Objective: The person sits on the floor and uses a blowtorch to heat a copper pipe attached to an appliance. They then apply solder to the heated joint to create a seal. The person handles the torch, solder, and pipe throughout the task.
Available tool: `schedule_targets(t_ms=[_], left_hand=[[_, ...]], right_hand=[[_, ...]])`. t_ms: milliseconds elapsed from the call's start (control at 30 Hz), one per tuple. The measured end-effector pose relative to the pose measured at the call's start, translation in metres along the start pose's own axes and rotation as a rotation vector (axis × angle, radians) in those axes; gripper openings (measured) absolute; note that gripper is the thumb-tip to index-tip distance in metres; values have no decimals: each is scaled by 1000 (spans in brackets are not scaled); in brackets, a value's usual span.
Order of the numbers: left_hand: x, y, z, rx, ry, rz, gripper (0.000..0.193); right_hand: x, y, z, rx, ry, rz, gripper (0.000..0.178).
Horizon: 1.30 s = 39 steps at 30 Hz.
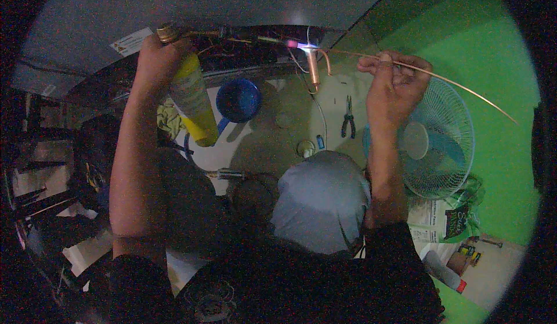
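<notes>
My left hand (pixel 159 57) is wrapped round the top of a gas torch with a yellow cylinder (pixel 194 95), which hangs tilted. The torch's thin tube runs right, and from its tip a bright violet flame (pixel 305 46) plays on the top of an upright copper cylinder (pixel 314 69) with a thin curved copper tube (pixel 328 63) beside it. In my right hand (pixel 400 83), a long, thin copper-coloured rod (pixel 470 89) is pinched between the fingers. Its left end reaches close to the flame; glare hides whether it touches the copper.
Below the work lie a blue dipper (pixel 239 100), pliers (pixel 348 118) and a small blue lighter (pixel 319 142). A fan (pixel 444 144) stands at right by the green wall (pixel 502 167). My grey-covered knee (pixel 322 202) is in front. A dark grey panel (pixel 232 2) spans the top.
</notes>
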<state>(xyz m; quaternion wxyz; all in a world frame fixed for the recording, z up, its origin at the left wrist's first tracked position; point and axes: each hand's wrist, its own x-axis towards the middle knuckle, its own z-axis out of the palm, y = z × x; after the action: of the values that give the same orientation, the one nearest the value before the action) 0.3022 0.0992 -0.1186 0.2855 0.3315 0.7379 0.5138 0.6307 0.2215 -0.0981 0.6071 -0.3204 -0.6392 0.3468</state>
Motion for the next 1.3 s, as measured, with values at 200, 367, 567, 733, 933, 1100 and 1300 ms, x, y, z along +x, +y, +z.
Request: schedule_targets(t_ms=[200, 367, 567, 733, 933, 1100, 1300], left_hand=[[1, 0, -2, 2, -23, 14, 21], [3, -2, -3, -9, -19, -17, 21], [3, 0, -3, 82, 12, -51, 20], [-4, 4, -2, 27, 39, 4, 21], [-25, 12, -2, -41, 76, 35, 21], [-15, 9, -3, -54, 72, 8, 18], [-9, 4, -1, 12, 70, 61, 14]], right_hand=[[0, -2, 3, 23, -12, -7, 25], [-2, 8, 0, 18, 8, -3, 26], [2, -14, 6, 1, 13, -8, 25], [15, -60, -29, -552, -202, -654, 13], [4, -54, -33, -366, -40, -821, 24], [1, -52, -25, -172, -298, -711, 24], [0, -36, -8, -130, -162, -964, 24]])
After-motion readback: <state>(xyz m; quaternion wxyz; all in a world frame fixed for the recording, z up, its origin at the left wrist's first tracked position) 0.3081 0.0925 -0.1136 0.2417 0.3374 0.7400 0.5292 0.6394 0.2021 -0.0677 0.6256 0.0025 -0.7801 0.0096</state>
